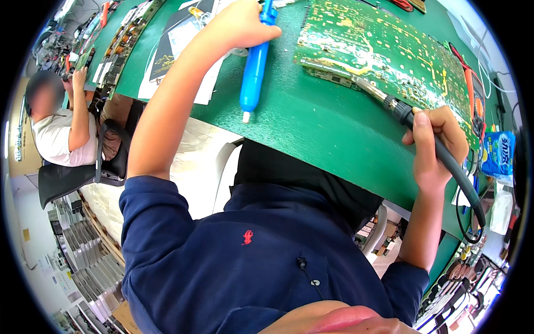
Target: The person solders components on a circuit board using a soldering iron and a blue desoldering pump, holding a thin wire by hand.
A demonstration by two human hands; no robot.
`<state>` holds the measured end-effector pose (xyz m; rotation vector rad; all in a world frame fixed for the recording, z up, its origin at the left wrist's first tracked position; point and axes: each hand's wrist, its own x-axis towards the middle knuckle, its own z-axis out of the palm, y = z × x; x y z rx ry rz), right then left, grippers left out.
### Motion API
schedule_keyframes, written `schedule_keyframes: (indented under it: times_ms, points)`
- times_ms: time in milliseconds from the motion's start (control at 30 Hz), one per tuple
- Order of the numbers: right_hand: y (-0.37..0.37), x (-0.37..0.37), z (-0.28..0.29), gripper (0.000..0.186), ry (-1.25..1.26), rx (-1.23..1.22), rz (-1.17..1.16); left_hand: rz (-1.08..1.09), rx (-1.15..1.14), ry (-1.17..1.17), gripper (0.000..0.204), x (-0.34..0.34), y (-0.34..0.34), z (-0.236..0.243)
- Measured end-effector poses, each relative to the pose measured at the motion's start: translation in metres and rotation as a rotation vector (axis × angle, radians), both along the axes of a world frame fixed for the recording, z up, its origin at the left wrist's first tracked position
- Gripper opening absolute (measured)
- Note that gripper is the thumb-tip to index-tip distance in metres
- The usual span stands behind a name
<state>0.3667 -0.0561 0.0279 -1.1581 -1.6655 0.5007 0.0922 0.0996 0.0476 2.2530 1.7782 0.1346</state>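
My left hand [247, 25] grips the upper part of a blue desoldering pump [252, 83], which points toward me with its white tip near the table's front edge. My right hand [436, 133] holds a soldering iron [397, 106] by its handle, with a thick dark cord running back past my wrist. The iron's metal tip lies at the front edge of a large green circuit board [378, 44]; whether it touches cannot be made out. The board lies solder side up, raised on components along its near edge.
Papers [181, 83] and a long board assembly [119, 44] lie left on the green table [322, 139]. A seated person [61, 133] works at far left. At right are orange-handled tools [478, 106], cables and a blue package [497, 153]. A chair [225, 167] is below me.
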Motion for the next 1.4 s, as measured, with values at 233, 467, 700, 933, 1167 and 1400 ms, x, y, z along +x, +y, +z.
schedule_keyframes:
  times_ms: [233, 467, 700, 933, 1167, 1400]
  points:
    - [0.003, -0.007, -0.001, 0.016, 0.090, 0.025, -0.004, 0.104, 0.050, -0.494, 0.025, -0.035, -0.025, 0.026]
    - [0.001, -0.006, -0.003, 0.015, 0.056, 0.020, -0.056, 0.023, 0.021, -1.250, 0.028, -0.059, -0.048, 0.005]
    - [0.003, -0.004, -0.004, 0.013, 0.027, 0.033, -0.057, -0.513, 0.309, -1.785, 0.025, -0.032, -0.069, -0.010]
    - [0.001, -0.007, -0.004, 0.017, 0.073, -0.032, -0.149, -0.444, 0.459, -1.979, 0.024, -0.012, -0.075, -0.029]
    - [0.000, -0.009, -0.010, 0.024, 0.138, -0.073, -0.228, -0.302, 0.493, -2.044, 0.027, -0.001, -0.083, -0.037]
    - [-0.003, -0.014, -0.010, 0.028, 0.168, -0.144, -0.332, -0.126, 0.579, -2.066, 0.032, 0.007, -0.091, -0.026]
